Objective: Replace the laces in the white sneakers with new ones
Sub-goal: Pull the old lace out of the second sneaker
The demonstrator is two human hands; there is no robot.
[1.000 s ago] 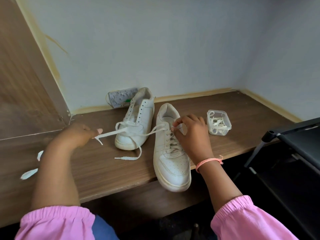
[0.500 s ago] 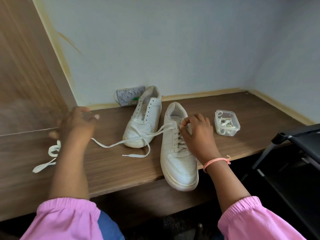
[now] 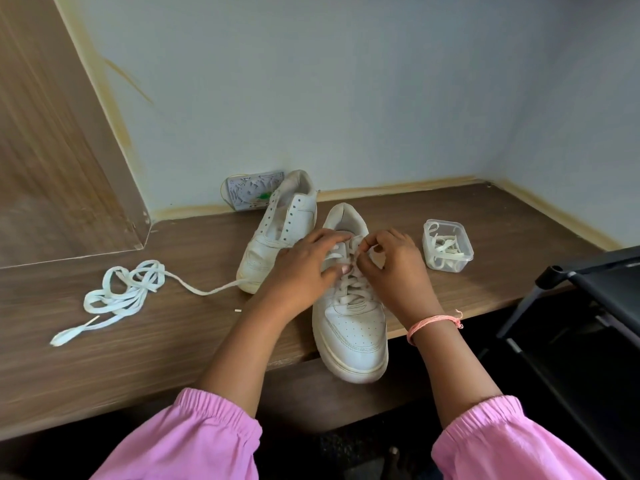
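My right hand (image 3: 394, 271) is pinching the lace (image 3: 349, 285) on the near sneaker (image 3: 353, 327) at frame centre, my left hand (image 3: 304, 271) is lying with fingers straight across its eyelets. The pulled-out lace (image 3: 117, 296) is lying loose on the counter (image 3: 156, 341) at left; the unlaced sneaker (image 3: 277, 233) is sitting behind, the tub of laces (image 3: 447, 244) at right.

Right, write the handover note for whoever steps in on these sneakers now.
Left hand: fingers laid on the near sneaker's lacing, thumb by the laces.
Right hand: pinching the lace at the top eyelets.
Far sneaker: no lace; its pulled lace lies on the desk, left.
Tub of laces: right of the shoes.
Done: one shoe unlaced.
Left: unlace the near shoe, thread new laces into both.
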